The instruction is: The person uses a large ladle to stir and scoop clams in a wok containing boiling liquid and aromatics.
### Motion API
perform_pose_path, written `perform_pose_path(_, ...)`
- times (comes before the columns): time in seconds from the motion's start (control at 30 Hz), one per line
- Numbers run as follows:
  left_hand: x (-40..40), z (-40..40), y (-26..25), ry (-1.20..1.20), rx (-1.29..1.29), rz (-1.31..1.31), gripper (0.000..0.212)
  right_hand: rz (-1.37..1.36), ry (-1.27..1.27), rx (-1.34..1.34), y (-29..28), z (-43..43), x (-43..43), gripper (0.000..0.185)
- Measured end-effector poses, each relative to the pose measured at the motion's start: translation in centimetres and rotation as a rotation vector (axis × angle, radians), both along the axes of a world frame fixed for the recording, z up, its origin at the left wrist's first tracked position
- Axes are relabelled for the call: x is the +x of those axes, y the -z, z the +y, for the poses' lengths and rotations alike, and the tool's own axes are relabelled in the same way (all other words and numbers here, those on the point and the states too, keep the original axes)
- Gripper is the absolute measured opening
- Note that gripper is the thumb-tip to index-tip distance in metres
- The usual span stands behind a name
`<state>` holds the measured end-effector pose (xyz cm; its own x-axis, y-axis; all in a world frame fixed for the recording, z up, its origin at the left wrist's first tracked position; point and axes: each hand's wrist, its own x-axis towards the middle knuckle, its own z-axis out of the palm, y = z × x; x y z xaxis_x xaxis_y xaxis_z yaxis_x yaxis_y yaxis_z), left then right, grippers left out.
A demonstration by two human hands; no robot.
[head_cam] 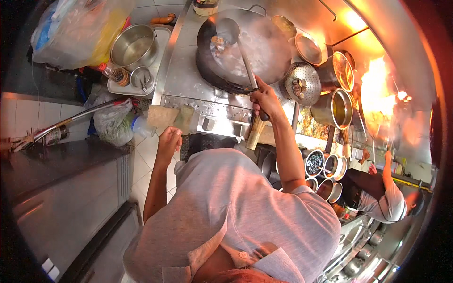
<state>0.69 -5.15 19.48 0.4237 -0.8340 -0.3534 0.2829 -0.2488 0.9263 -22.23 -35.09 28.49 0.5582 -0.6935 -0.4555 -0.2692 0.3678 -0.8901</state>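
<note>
My right hand (263, 99) grips the dark-tipped handle of a metal ladle (245, 58). The ladle's bowl is over the left part of a large wok (203, 67), beside some brown food (218, 44). Steam blurs the pale, bubbling liquid (262, 53) in the wok. My left hand (170, 141) is loosely closed in front of the stove's edge, with nothing visible in it. Close by it are folded cloths (166, 118) on the stove front. Right of the wok, a perforated strainer (311, 79) holds several brown pieces of food.
Tall flames (377, 95) rise at the right, where a co-worker (380, 198) stands with an arm raised toward them. Metal pots (329, 109) and sauce containers (315, 162) line the right side. A bamboo brush (256, 132) hangs below my right hand. A tray (150, 90) holds a pot (134, 46) and bottle (118, 75).
</note>
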Motion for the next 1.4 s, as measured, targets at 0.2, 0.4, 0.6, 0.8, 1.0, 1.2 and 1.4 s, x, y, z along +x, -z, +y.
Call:
perform_pose_path(0.2, 0.5, 4.7, 10.5, -0.075, 0.257, -0.075, 0.025, -0.082, -0.016, 0.147, -0.2, 0.5, -1.4, 0.074)
perform_pose_path(0.4, 0.4, 7.6, 15.7, -0.036, 0.402, -0.101, 0.03, -0.172, 0.008, 0.236, -0.5, 2.7, -2.3, 0.076)
perform_pose_path(0.6, 0.3, 8.9, 18.4, -0.015, 0.484, -0.194, 0.032, -0.172, 0.054, 0.22, -0.3, 4.8, -4.1, 0.079)
perform_pose_path(0.8, 0.0, 9.9, 22.2, -0.03, 0.455, -0.237, 0.033, 0.035, -0.033, -0.025, -1.1, 5.8, -4.9, 0.077)
perform_pose_path(1.0, 0.1, 9.5, 23.0, 0.058, 0.473, -0.335, 0.033, 0.348, -0.094, -0.32, -1.9, 5.7, -4.9, 0.078)
perform_pose_path(1.2, 0.6, 9.7, 24.1, 0.049, 0.439, -0.241, 0.034, 0.328, -0.127, -0.311, -1.4, 4.5, -4.6, 0.076)
perform_pose_path(1.4, 0.9, 10.6, 25.5, 0.049, 0.505, -0.284, 0.036, 0.359, -0.162, -0.271, -0.4, 2.9, -3.9, 0.078)
